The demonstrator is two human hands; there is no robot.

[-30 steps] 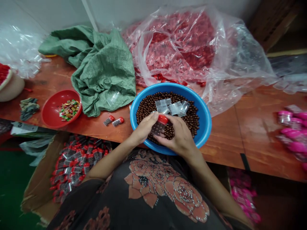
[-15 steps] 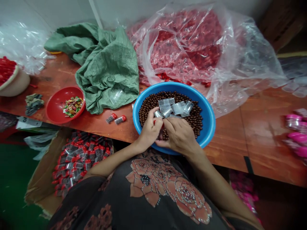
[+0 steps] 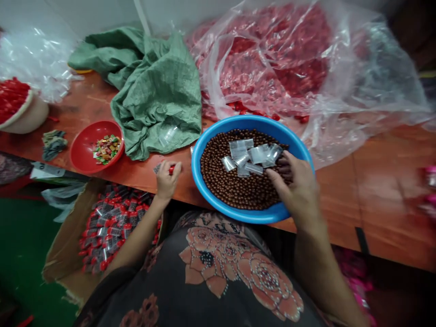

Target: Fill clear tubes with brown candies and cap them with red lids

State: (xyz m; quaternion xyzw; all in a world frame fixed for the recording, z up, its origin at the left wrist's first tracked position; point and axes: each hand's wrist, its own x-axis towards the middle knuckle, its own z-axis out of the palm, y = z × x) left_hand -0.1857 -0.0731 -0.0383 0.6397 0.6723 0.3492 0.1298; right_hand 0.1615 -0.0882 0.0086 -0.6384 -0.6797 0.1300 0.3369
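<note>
My left hand [image 3: 166, 180] is at the table edge, left of the blue basin, with its fingers closed around a small red-capped bottle [image 3: 171, 170]. Part of another small clear bottle [image 3: 157, 168] shows beside the fingers; the hand covers the rest. Over the right side of the blue basin [image 3: 218, 206] my right hand [image 3: 299, 184] is spread, thumb and fingers apart, close to the clear plastic tubes [image 3: 259, 153]. These several tubes lie on a bed of round brown balls [image 3: 235, 188] that fills the basin's bottom.
A red bowl [image 3: 76, 154] of wrapped sweets stands on the left, near a crumpled green sack [image 3: 160, 95]. Behind the basin is a large clear bag [image 3: 272, 59] of red pieces. Below the table edge, a carton [image 3: 56, 261] holds many red-capped bottles.
My hands were together over the basin. The left has moved left to the table with a red-capped bottle; the right has shifted right and opened above the basin.
</note>
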